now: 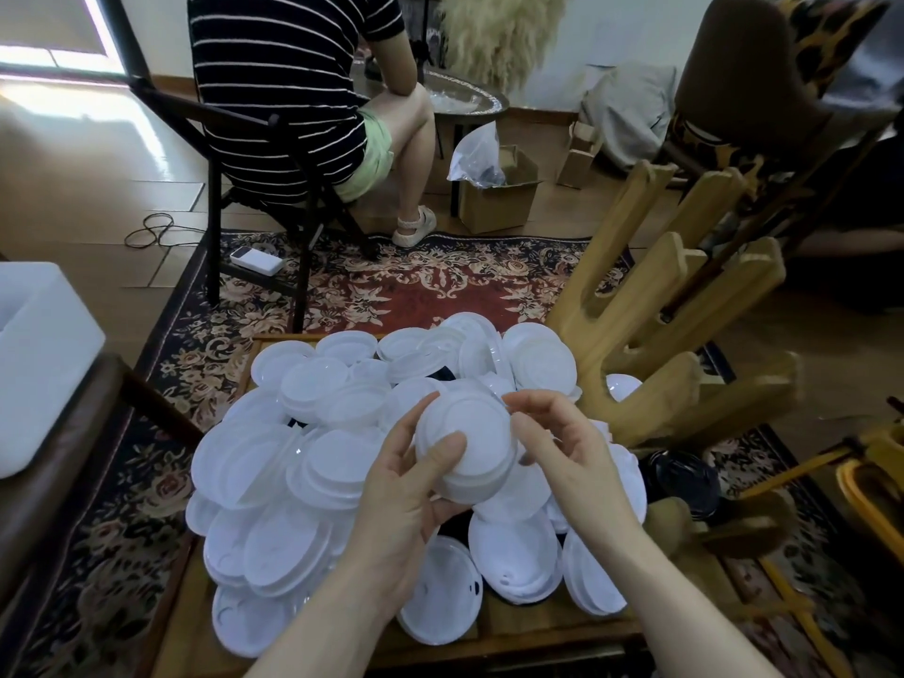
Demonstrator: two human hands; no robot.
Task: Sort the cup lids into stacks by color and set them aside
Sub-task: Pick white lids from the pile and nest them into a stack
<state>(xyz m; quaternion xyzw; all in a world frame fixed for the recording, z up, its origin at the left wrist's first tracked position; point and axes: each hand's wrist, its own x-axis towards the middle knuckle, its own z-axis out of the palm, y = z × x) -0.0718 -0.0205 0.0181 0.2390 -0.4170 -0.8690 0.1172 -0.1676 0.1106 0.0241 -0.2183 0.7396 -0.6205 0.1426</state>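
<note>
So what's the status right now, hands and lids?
Left hand grips a small stack of white lids, thumb on top. Right hand at the stack's edge, fingers curled; grip unclear. Big white lid pile unsorted below. Nothing blocking.
</note>
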